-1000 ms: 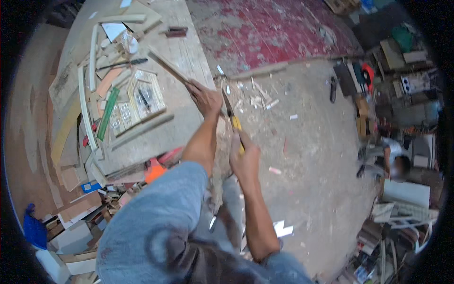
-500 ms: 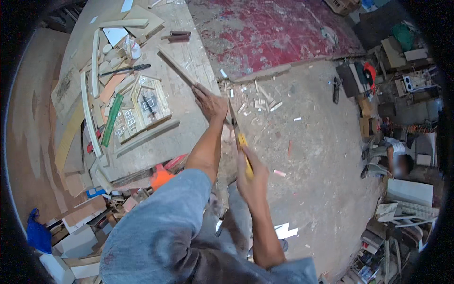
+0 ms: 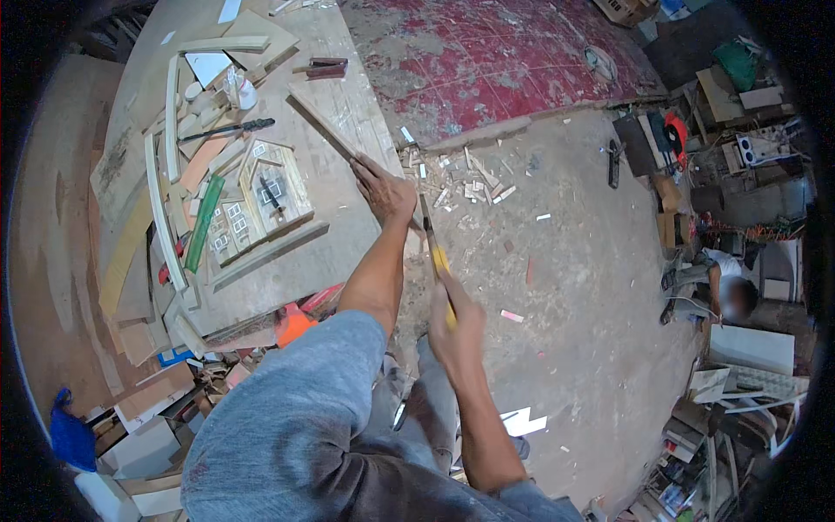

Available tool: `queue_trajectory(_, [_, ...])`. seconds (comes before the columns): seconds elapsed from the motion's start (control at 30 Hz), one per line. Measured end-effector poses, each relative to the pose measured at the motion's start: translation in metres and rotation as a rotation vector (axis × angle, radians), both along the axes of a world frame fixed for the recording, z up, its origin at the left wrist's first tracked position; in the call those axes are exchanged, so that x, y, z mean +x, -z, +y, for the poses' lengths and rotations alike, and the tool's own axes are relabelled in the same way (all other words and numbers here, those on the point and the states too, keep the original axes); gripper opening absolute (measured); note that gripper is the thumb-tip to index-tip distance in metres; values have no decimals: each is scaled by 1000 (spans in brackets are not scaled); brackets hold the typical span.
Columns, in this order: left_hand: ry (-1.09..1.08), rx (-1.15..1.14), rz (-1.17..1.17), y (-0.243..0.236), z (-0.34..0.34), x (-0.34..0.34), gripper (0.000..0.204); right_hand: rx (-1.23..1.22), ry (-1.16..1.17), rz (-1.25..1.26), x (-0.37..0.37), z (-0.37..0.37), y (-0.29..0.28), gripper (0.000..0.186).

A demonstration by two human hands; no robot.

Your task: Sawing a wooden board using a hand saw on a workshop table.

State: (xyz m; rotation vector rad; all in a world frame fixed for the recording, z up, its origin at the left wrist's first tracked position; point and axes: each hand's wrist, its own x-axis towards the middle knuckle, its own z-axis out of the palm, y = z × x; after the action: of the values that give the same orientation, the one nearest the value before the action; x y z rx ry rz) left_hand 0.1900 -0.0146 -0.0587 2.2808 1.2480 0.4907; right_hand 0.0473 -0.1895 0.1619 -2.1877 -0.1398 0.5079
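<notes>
My left hand (image 3: pixel 385 190) is closed over a long wooden strip (image 3: pixel 322 123) and holds it against the worktable (image 3: pixel 348 261) near its right edge. The strip's far end shows on the tabletop; its near end is partly hidden by the hand. In my right hand (image 3: pixel 458 326) is a handsaw (image 3: pixel 441 261) with a yellow handle. Its narrow blade points away from me, just right of the left wrist and past the table edge. Whether the blade touches the strip cannot be made out. A small wooden model house (image 3: pixel 283 190) with white windows lies to the left.
Wood strips, a green piece (image 3: pixel 203 222), a black tool (image 3: pixel 228 130) and a jar (image 3: pixel 238 90) crowd the table's left. Offcuts (image 3: pixel 474 181) litter the floor beyond the saw. An orange tool (image 3: pixel 294 325) sits below the table edge. Another person (image 3: pixel 724 278) is at far right.
My right hand and the saw have drawn slightly back toward me and a little left. The left hand keeps its place on the strip.
</notes>
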Motion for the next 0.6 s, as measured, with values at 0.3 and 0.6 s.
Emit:
queue_trajectory(0.3, [-25, -3, -30, -1, 1, 4, 91, 139, 118, -68, -26, -11, -24, 33])
queue_trajectory(0.6, [-37, 32, -19, -2, 9, -3, 92, 148, 72, -101, -31, -16, -35, 33])
